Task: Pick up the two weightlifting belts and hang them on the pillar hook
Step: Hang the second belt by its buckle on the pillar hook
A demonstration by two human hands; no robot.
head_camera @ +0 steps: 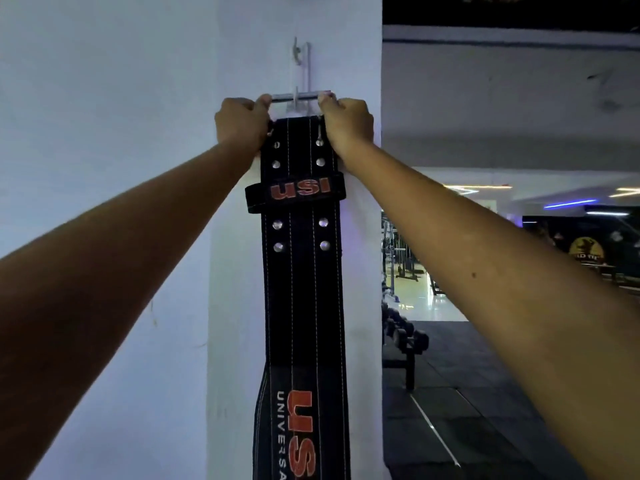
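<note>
We hold the black belt (304, 271) at its top, our left hand (240, 123) and right hand (348, 122) each closing a tight grip on one end of the metal buckle bar (300, 96). Between them stands the white pillar hook (302, 69); the strap hangs below against the pillar (235, 306).

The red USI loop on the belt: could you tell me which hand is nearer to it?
Right, narrowly. The right hand grips the buckle bar above the USI loop, its heel reaching lower beside the belt. The left hand sits slightly farther up-left.
</note>
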